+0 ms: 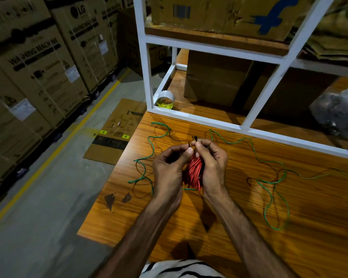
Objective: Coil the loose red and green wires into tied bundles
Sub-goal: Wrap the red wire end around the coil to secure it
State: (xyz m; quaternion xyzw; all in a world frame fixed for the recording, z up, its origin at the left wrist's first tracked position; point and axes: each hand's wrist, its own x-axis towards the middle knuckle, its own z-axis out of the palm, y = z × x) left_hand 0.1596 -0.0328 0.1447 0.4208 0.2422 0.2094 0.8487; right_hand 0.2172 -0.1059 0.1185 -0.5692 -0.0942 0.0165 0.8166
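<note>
Both hands, left hand (167, 167) and right hand (211, 161), grasp the coiled red wire bundle (194, 171), fingertips pinching a thin black tie (194, 139) to fasten it. The loose green wire (269, 177) sprawls untouched across the wooden table (249, 227).

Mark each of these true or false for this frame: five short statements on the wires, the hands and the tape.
1. The red wire is coiled into a bundle held between both hands. True.
2. The green wire is already coiled and tied. False: it lies loose, spread across the wooden table.
3. The left hand and right hand pinch a thin black tie at the top of the bundle. True.
4. A roll of tape sits on the floor. False: it stands on the table inside the white frame.
5. The bundle rests untouched on the table. False: both hands hold it.
</note>
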